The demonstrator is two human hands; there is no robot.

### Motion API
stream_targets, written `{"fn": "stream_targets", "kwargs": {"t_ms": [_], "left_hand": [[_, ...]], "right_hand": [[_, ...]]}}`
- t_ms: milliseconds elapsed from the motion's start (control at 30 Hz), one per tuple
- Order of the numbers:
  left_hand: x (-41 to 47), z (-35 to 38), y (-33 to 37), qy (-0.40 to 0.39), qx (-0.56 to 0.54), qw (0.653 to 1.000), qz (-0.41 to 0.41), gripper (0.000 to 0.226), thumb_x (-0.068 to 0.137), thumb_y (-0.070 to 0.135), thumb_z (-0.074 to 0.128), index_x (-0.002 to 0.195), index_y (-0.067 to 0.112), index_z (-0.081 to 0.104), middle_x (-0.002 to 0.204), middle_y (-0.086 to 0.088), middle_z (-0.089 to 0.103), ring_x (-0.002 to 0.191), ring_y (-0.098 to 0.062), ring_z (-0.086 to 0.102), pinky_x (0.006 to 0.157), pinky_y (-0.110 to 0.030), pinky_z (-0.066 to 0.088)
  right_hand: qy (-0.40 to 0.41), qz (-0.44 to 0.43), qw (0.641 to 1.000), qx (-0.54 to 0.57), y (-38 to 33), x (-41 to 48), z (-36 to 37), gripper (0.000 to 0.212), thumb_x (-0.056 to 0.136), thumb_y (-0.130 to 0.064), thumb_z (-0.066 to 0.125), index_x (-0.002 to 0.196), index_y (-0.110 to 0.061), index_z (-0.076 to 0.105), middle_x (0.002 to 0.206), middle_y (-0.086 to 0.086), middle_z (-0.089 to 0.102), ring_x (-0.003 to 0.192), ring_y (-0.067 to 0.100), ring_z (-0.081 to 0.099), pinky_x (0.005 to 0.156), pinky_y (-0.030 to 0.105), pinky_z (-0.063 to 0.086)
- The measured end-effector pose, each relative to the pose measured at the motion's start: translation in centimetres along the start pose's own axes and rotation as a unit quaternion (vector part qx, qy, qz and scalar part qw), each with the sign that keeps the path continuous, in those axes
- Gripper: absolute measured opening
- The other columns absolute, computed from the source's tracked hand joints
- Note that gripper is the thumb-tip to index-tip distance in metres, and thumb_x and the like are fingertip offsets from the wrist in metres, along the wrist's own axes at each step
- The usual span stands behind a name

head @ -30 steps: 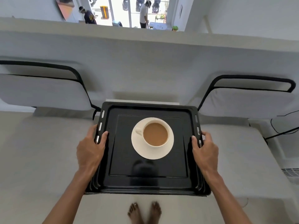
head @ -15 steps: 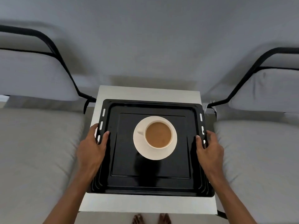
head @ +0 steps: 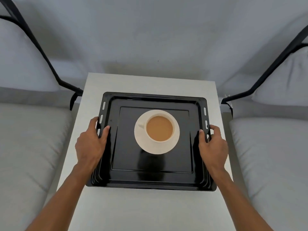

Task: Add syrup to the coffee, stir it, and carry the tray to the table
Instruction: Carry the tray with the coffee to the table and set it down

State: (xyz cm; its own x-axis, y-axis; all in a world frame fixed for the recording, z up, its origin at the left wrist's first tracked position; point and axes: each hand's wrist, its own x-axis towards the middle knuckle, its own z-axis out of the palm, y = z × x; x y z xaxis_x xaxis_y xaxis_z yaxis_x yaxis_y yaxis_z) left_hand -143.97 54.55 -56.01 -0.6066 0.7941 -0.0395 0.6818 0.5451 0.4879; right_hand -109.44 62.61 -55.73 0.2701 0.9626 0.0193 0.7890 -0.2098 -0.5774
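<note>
Left hand (head: 90,144): clamped on the left rim of the tray (head: 153,181), thumb lying over the rim on the inner face, other fingers wrapped beneath and out of sight. Right hand (head: 212,145): clamped on the right rim in the same manner, thumb on top, fingers curled round the outer edge. Both forearms enter from the lower corners of the frame and converge toward the tray.

Tray: black, glossy, near-square, slots along the left and right rims. Its slightly longer axis runs left to right across the frame; edges roughly parallel to the table (head: 150,82) edges. It sits in the middle of the frame, over the white table top. Cannot tell whether its base touches the table or hangs just above it.

Saucer (head: 156,148): white, on the tray floor, a little above tray centre. Cup (head: 159,129): white, upright on the saucer, holding light brown coffee (head: 159,128). Cup handle points toward the left of the frame.

Surroundings: grey cushioned seat (head: 31,147) at left, another (head: 273,155) at right, each with a black frame bar rising toward the upper corners. Pale wall (head: 153,34) across the top.
</note>
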Motion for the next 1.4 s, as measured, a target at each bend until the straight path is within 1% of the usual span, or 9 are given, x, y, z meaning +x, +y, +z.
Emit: {"fn": "stream_targets", "kwargs": {"t_ms": [67, 133, 233, 467, 600, 767, 933, 1233, 1400], "left_hand": [[0.3, 0.2, -0.1, -0.002, 0.007, 1.0, 0.004, 0.046, 0.1, 0.048, 0.054, 0.137, 0.021, 0.047, 0.073, -0.013, 0.067, 0.077, -0.045, 0.067, 0.073, -0.048, 0.052], [0.5, 0.5, -0.2, -0.008, 0.018, 1.0, 0.005, 0.047, 0.1, 0.048, 0.053, 0.138, 0.02, 0.047, 0.072, -0.014, 0.067, 0.076, -0.045, 0.067, 0.073, -0.049, 0.052], [0.8, 0.9, -0.2, -0.014, 0.031, 0.999, 0.011, 0.048, 0.1, 0.048, 0.053, 0.137, 0.018, 0.047, 0.068, -0.009, 0.062, 0.072, -0.044, 0.066, 0.07, -0.047, 0.051], [1.8, 1.9, -0.3, 0.013, 0.042, 0.999, 0.029, 0.048, 0.1, 0.046, 0.054, 0.136, 0.014, 0.048, 0.064, -0.008, 0.057, 0.061, -0.034, 0.055, 0.063, -0.039, 0.041], [1.9, 2.3, 0.3, 0.017, 0.041, 0.999, 0.028, 0.047, 0.102, 0.042, 0.053, 0.137, 0.012, 0.046, 0.072, -0.017, 0.064, 0.07, -0.045, 0.066, 0.064, -0.042, 0.043], [2.4, 3.0, 0.5, 0.031, 0.044, 0.998, 0.023, 0.043, 0.103, 0.038, 0.052, 0.134, 0.01, 0.046, 0.07, -0.007, 0.053, 0.063, -0.032, 0.048, 0.064, -0.039, 0.038], [2.5, 3.0, 0.5, 0.028, 0.036, 0.999, 0.024, 0.043, 0.103, 0.041, 0.051, 0.136, 0.014, 0.044, 0.078, -0.017, 0.066, 0.074, -0.046, 0.066, 0.066, -0.041, 0.04], [2.5, 2.6, 0.4, 0.025, 0.044, 0.998, 0.032, 0.045, 0.103, 0.042, 0.051, 0.137, 0.014, 0.045, 0.078, -0.018, 0.067, 0.077, -0.048, 0.067, 0.067, -0.04, 0.039], [2.0, 1.8, 0.3, 0.018, 0.066, 0.997, 0.023, 0.046, 0.101, 0.046, 0.052, 0.129, 0.01, 0.051, 0.073, -0.016, 0.062, 0.077, -0.048, 0.066, 0.066, -0.041, 0.04]], "right_hand": [[-0.008, -0.004, 1.0, 0.001, 0.2, 0.1, 0.4, 0.035, 0.097, -0.037, 0.058, 0.124, -0.014, 0.057, 0.048, -0.01, 0.052, 0.05, 0.014, 0.057, 0.051, 0.028, 0.041], [-0.014, -0.007, 1.0, 0.0, 0.4, 0.2, 0.8, 0.037, 0.097, -0.039, 0.057, 0.125, -0.014, 0.057, 0.053, -0.008, 0.057, 0.06, 0.026, 0.063, 0.066, 0.039, 0.054], [-0.005, -0.017, 1.0, -0.011, 0.6, 0.4, 1.5, 0.037, 0.097, -0.04, 0.056, 0.123, -0.013, 0.057, 0.052, -0.004, 0.058, 0.061, 0.031, 0.063, 0.083, 0.052, 0.055], [0.021, -0.044, 0.998, -0.044, 0.8, 1.5, 2.2, 0.034, 0.098, -0.038, 0.057, 0.119, -0.012, 0.059, 0.054, 0.002, 0.061, 0.06, 0.026, 0.054, 0.092, 0.053, 0.051], [0.028, -0.056, 0.997, -0.054, 0.8, 2.2, 2.5, 0.035, 0.098, -0.039, 0.056, 0.12, -0.012, 0.058, 0.054, -0.001, 0.058, 0.058, 0.018, 0.049, 0.096, 0.051, 0.049], [0.026, -0.068, 0.995, -0.065, 0.7, 2.8, 2.9, 0.035, 0.099, -0.039, 0.054, 0.121, -0.013, 0.056, 0.056, -0.001, 0.06, 0.059, 0.021, 0.056, 0.098, 0.048, 0.044], [0.022, -0.068, 0.995, -0.069, 0.8, 2.8, 2.9, 0.035, 0.099, -0.04, 0.054, 0.122, -0.013, 0.056, 0.057, 0.0, 0.062, 0.061, 0.024, 0.06, 0.098, 0.047, 0.043], [0.007, -0.092, 0.991, -0.094, 1.2, 3.1, 2.8, 0.034, 0.099, -0.039, 0.053, 0.12, -0.012, 0.054, 0.055, -0.006, 0.056, 0.056, 0.023, 0.055, 0.093, 0.046, 0.045], [-0.019, -0.083, 0.988, -0.126, 1.2, 2.8, 2.0, 0.046, 0.098, -0.044, 0.054, 0.131, -0.012, 0.05, 0.113, 0.016, 0.064, 0.088, 0.036, 0.065, 0.091, 0.049, 0.046]]}}
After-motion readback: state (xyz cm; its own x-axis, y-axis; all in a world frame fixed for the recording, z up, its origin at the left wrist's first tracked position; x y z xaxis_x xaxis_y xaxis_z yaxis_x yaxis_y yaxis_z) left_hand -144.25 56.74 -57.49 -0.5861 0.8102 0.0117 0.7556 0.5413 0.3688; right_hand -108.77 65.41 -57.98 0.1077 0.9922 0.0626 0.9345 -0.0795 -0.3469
